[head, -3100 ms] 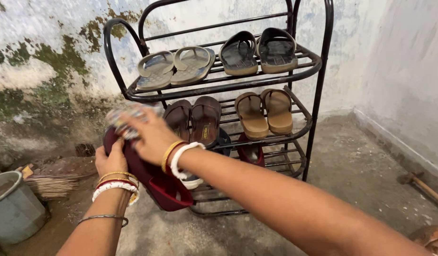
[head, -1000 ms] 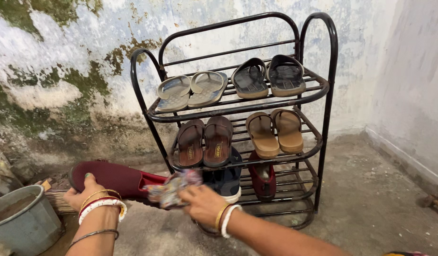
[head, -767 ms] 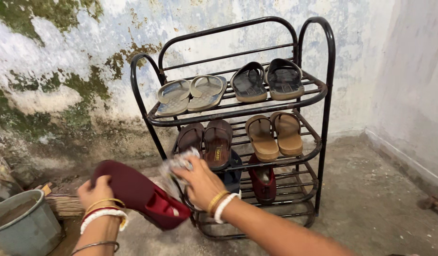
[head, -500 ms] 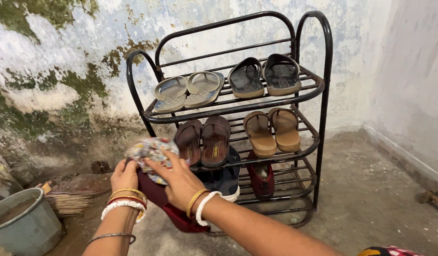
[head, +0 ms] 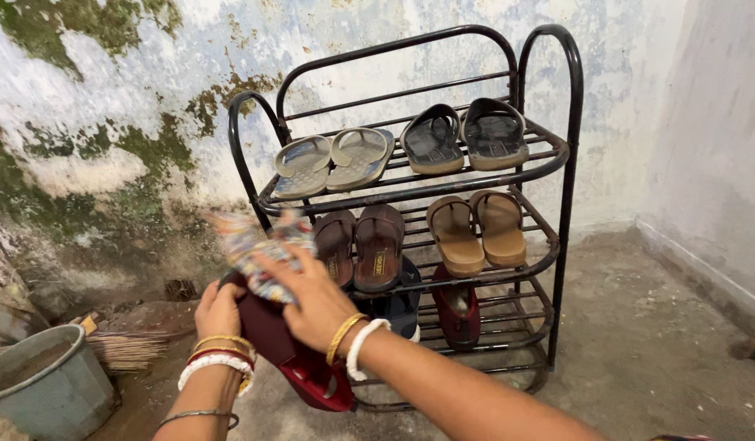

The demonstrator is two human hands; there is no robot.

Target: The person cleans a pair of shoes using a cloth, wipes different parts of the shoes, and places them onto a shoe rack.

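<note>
- The left hand (head: 216, 310) grips the maroon shoe (head: 292, 351) by its end, held in the air before the shoe rack's (head: 557, 155) lower left corner.
- The right hand (head: 312, 298) presses a patterned cloth (head: 259, 249) onto the shoe.
- Wiping looks midway; the matching maroon shoe on the bottom shelf (head: 457, 314) already sits racked.

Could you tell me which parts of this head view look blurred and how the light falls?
In the head view, the patterned cloth under the right hand is smeared by motion blur; the left hand and maroon shoe are fairly sharp; the black shoe rack is crisp; light is soft and even, without glare.
</note>
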